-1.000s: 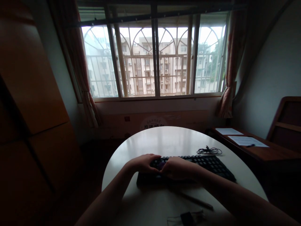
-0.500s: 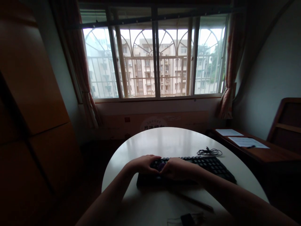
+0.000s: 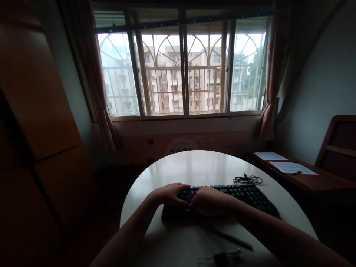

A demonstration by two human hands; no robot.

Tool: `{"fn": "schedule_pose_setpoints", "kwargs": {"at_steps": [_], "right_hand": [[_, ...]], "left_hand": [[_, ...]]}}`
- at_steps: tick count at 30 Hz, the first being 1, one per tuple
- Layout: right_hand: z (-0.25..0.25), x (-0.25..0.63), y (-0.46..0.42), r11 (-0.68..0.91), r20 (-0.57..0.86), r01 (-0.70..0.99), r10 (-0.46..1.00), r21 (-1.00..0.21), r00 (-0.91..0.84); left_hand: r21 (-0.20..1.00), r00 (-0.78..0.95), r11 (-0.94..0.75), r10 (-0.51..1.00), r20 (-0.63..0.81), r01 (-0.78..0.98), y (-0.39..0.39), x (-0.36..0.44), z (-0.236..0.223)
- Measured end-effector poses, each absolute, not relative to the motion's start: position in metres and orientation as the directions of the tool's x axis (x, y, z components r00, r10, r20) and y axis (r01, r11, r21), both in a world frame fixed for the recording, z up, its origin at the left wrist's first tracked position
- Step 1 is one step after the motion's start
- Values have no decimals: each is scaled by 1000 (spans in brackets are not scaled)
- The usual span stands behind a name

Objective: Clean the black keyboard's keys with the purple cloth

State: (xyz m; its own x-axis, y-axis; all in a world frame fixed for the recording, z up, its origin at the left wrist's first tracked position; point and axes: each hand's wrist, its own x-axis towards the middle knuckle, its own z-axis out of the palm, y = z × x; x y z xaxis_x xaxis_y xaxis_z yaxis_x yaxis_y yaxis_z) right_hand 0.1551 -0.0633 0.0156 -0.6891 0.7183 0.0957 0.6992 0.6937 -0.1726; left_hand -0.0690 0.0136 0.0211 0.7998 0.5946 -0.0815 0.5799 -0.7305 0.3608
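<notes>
A black keyboard (image 3: 250, 196) lies on the white round table in front of me. My left hand (image 3: 172, 193) rests over its left part, fingers stretched forward and thumb apart. Close beside it, my right hand (image 3: 210, 200) is closed low over the keys, its fingers curled. Between the two hands shows a small dark purple thing (image 3: 191, 197), at the right hand's fingertips; its kind is too dark to make out. The right hand and forearm hide the middle of the keyboard.
A coiled black cable (image 3: 247, 179) lies behind the keyboard. Nearer me are a thin stick-like thing (image 3: 235, 240) and a small dark block (image 3: 221, 259) with wire-like parts. Papers (image 3: 293, 167) lie on a low wooden table at right. The white table (image 3: 150, 174) has a rounded edge.
Both hands stay almost in place over the keyboard. The right hand's knuckles have turned slightly.
</notes>
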Motion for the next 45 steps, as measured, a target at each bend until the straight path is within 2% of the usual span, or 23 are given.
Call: {"fn": "schedule_pose_setpoints", "kwargs": {"at_steps": [5, 21, 45], "right_hand": [[8, 156, -59, 711, 136, 672, 702, -208, -699], [3, 163, -46, 696, 125, 602, 688, -392, -715], [1, 160, -49, 678, 146, 652, 723, -339, -675]], "left_hand": [[372, 802, -729, 592, -78, 574, 13, -70, 22], [396, 795, -708, 597, -107, 584, 17, -71, 21], [446, 770, -656, 624, -133, 609, 24, -77, 19]]}}
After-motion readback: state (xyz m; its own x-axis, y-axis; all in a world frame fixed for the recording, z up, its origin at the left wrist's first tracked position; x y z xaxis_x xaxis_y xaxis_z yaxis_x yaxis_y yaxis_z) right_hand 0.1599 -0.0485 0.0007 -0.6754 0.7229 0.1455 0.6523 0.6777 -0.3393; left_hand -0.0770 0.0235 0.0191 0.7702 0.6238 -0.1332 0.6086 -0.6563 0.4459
